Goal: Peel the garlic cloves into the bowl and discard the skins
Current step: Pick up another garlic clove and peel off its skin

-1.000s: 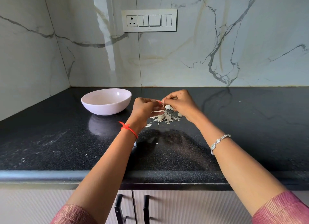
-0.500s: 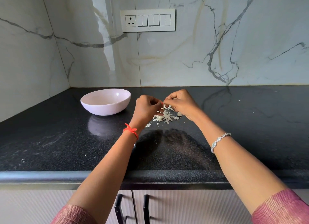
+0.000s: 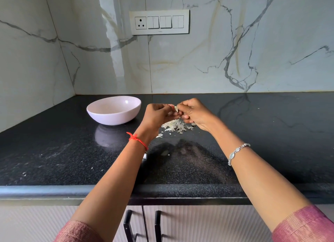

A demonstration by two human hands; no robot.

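1. Above the skins [image 3: 176, 126] on the counter [image 3: 262, 137], left hand [image 3: 159, 113] and right hand [image 3: 194, 113] are meeting, both curled and pinching one clove [image 3: 175, 108] between them.
2. Bowl [image 3: 112, 118] is sitting just left of the left hand, its bottom hiding behind the rim.
3. Risk: the clove is looking small, so a hard tug could be popping it loose onto the skins or off the counter.
4. Risk: loose flakes may be clinging to fingertips and riding into the bowl with the clove.
5. Room: open counter is lying to the right and toward the front edge [image 3: 72, 189]. The wall [image 3: 198, 70] is standing well behind, and only the bowl is crowding the left.
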